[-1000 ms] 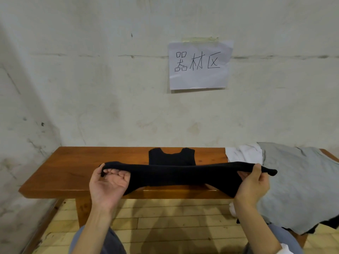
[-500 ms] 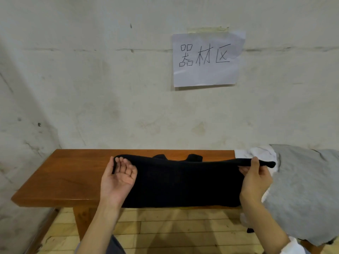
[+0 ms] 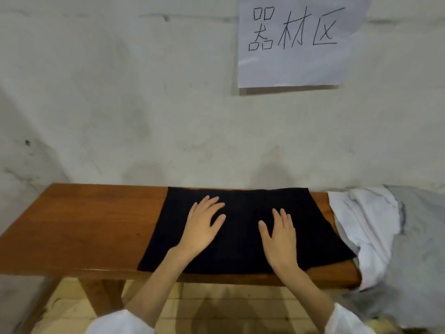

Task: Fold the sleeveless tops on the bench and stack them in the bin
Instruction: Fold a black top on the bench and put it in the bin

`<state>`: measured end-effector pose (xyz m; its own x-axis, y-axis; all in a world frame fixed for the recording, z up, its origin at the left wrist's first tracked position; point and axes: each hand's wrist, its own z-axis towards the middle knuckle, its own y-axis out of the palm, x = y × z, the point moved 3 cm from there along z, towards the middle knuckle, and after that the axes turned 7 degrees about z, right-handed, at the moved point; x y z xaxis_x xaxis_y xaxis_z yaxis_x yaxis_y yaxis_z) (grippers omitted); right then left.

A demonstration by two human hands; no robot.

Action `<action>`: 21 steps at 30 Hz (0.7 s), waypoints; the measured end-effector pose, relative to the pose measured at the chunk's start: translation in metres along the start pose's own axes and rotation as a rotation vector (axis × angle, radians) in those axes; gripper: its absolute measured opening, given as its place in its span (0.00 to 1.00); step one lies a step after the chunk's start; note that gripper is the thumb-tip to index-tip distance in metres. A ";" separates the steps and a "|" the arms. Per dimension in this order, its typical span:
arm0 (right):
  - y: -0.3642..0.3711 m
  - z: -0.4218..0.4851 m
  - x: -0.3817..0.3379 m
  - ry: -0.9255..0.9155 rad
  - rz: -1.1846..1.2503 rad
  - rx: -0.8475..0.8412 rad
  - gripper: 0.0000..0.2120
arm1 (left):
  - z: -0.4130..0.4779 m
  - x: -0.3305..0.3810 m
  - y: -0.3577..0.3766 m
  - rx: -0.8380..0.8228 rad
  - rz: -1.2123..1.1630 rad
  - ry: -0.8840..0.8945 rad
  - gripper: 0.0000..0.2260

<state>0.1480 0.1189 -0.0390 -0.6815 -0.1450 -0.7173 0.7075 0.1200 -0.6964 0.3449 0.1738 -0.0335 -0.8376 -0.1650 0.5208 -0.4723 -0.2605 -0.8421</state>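
A black sleeveless top (image 3: 243,201) lies folded flat as a wide rectangle on the wooden bench (image 3: 84,227). My left hand (image 3: 202,227) presses palm down on its left half, fingers spread and straight. My right hand (image 3: 279,235) lies flat on its right half in the same way. A white top (image 3: 366,225) and a grey top (image 3: 423,249) are heaped at the bench's right end, beside the black one. No bin is in view.
A plaster wall stands directly behind the bench, with a paper sign (image 3: 296,42) taped to it. The bench's left part is bare wood. Pale tiled floor (image 3: 212,307) shows below the front edge.
Both hands carried the black top's lifted front edge back over it, let go, and now press flat on the folded cloth. The camera has moved closer and tilted down.
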 end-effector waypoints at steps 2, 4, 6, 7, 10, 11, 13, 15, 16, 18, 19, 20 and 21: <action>0.013 -0.004 0.005 -0.010 -0.257 -0.065 0.32 | -0.002 -0.005 0.018 -0.123 0.340 0.152 0.30; 0.016 -0.005 0.008 -0.050 -0.432 -0.087 0.34 | -0.005 -0.007 0.023 -0.144 0.445 0.159 0.31; 0.014 -0.001 0.012 -0.090 -0.515 -0.103 0.35 | -0.008 -0.001 0.025 -0.137 0.464 0.121 0.25; 0.012 0.002 0.014 -0.110 -0.528 -0.125 0.36 | -0.011 0.002 0.025 -0.135 0.481 0.095 0.23; 0.002 0.015 0.021 -0.233 -0.548 -0.254 0.46 | -0.026 0.016 0.030 -0.124 0.478 -0.040 0.23; -0.003 0.020 0.024 -0.277 -0.555 -0.317 0.47 | -0.035 0.022 0.033 -0.118 0.481 -0.095 0.22; -0.015 0.031 0.026 -0.301 -0.502 -0.449 0.38 | -0.054 0.038 0.037 -0.074 0.477 -0.141 0.22; -0.025 0.034 0.022 -0.243 -0.407 -0.532 0.30 | -0.068 0.053 0.037 -0.092 0.503 -0.133 0.19; -0.025 0.031 0.017 -0.209 -0.357 -0.526 0.29 | -0.069 0.058 0.035 -0.087 0.477 -0.128 0.17; -0.022 0.018 0.004 -0.157 -0.265 -0.381 0.27 | -0.060 0.067 0.027 -0.005 0.422 -0.036 0.14; -0.019 0.007 -0.001 -0.117 -0.237 -0.271 0.27 | -0.051 0.069 0.026 0.005 0.404 0.028 0.14; -0.014 -0.003 -0.004 -0.061 -0.228 -0.173 0.28 | -0.041 0.070 0.025 0.007 0.380 0.097 0.14; -0.009 -0.013 -0.006 0.011 -0.232 -0.105 0.29 | -0.032 0.070 0.025 -0.013 0.362 0.153 0.15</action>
<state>0.1430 0.1314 -0.0289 -0.8257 -0.1702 -0.5378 0.5089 0.1864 -0.8404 0.2658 0.1858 -0.0222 -0.9814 -0.1006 0.1635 -0.1412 -0.1990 -0.9698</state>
